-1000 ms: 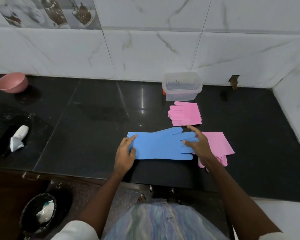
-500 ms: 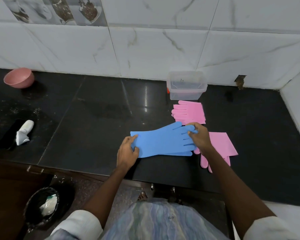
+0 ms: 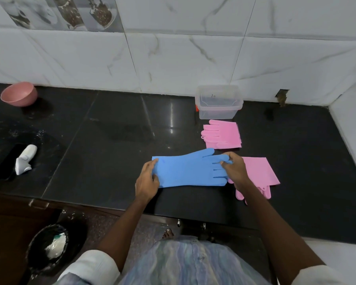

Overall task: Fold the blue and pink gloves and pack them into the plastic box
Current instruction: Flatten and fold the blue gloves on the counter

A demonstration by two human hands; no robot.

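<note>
The blue gloves (image 3: 190, 170) lie flat and stacked on the black counter, cuffs to the left, fingers to the right. My left hand (image 3: 146, 183) pinches the cuff end. My right hand (image 3: 235, 169) grips the blue fingertips. A folded pink glove (image 3: 222, 134) rests just in front of the clear plastic box (image 3: 218, 104), which stands open by the wall with nothing visible inside. A second pink glove (image 3: 259, 173) lies unfolded to the right, partly under my right hand and forearm.
A pink bowl (image 3: 19, 94) sits at the far left by the wall. A white bottle (image 3: 25, 159) lies on a dark phone-like slab at the left. Below the counter edge (image 3: 111, 210) stands a black bin (image 3: 47, 245). Tiled walls close off the back and right.
My right hand has gone from lying flat on the blue fingers to pinching their tips, lifting them slightly. My left hand stays on the cuff. The view has shifted a little.
</note>
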